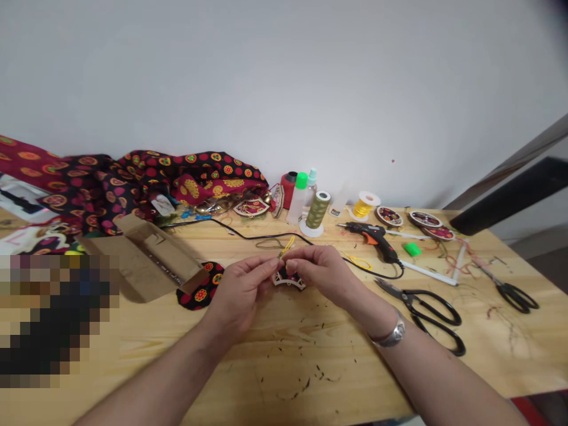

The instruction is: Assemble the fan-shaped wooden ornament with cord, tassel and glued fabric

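Note:
My left hand [235,290] and my right hand [323,275] meet above the middle of the table, fingertips pinched close together. Between them is a small fan-shaped ornament [289,284] with a pale scalloped edge and dark patterned fabric. A thin yellow cord loop [288,244] sticks up from its top, where both thumbs press. My fingers hide most of the ornament, and I cannot tell which fingertips grip the cord. A silver bracelet [394,332] is on the right wrist.
An open cardboard box [146,260] and a round patterned fabric piece [199,290] lie left. Black-handled scissors [421,307], a glue gun [370,236] and its cable lie right. Thread spools [318,213], bottles [298,201] and bunched fabric [146,177] line the wall.

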A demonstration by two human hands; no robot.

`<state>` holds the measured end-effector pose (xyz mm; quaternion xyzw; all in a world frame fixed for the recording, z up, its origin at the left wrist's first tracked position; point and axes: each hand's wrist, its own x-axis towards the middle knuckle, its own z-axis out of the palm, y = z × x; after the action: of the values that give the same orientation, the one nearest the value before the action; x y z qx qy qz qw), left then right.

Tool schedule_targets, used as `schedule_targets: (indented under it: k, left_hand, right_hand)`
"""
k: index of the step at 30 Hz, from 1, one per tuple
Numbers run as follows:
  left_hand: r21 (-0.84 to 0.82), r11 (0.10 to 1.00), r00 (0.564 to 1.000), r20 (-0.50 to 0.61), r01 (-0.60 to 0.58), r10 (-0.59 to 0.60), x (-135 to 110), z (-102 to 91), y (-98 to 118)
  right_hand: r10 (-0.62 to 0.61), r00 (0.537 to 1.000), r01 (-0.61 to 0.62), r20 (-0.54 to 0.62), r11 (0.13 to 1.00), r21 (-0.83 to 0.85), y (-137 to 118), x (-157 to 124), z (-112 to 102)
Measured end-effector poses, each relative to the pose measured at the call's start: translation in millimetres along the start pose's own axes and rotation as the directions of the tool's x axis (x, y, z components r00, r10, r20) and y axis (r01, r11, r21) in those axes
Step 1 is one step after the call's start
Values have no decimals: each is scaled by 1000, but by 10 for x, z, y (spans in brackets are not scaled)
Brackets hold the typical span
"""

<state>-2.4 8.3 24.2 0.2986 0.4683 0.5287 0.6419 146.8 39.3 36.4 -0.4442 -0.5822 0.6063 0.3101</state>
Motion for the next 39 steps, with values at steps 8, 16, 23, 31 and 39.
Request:
schedule_targets:
  k: [8,16,23,31,39]
  left_hand:
    - [214,967,989,-19,-141,148,-12,-20,12]
    - [423,886,969,-62,-191,238,-22,-12,27]
    - [526,823,967,-5,-213,253,-9,-35,-5]
    - [625,599,860,440,-501,261,-52,-12,-43]
    - [521,741,875,446,-424,187,-113,-21,6]
  right_hand:
    - [-374,926,305,49,665,-681,7,-132,19]
    - [-497,838,388,224,257,-885,19,-232,52]
    - [-529,743,462,410,-38,-886,26,-277,51]
    - [-574,678,565,458,9,-825,-111,-283,-82]
    - [-350,903,429,247,752,-501,-55,-63,-316]
